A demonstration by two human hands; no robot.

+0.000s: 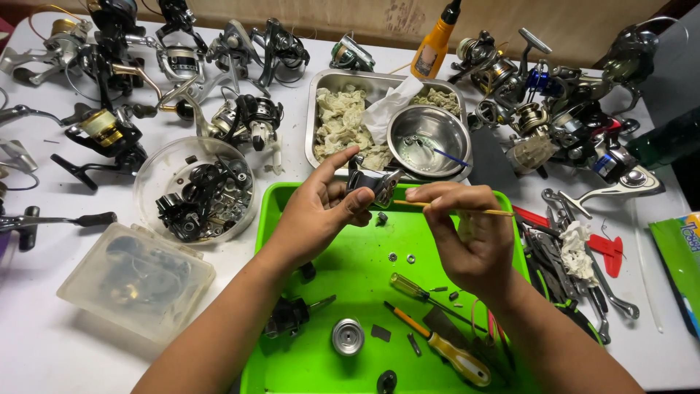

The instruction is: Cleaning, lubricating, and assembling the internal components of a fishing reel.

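Bare green tray (350, 241) between the wrists; screwdrivers (430, 321) nearer, steel pan (315, 109) beyond.

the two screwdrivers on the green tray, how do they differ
The green-handled screwdriver is the smaller one, with a slim translucent handle, and lies higher on the green tray. The yellow-handled screwdriver is bigger, with a thick yellow and black handle, and lies nearer the tray's lower edge. Both lie loose on the tray below the right hand, roughly parallel on the same slant, untouched by either hand.

bright green tray (343, 292), silver reel part (373, 182), thin yellow brush (467, 211), orange bottle (432, 49), white table (44, 343)
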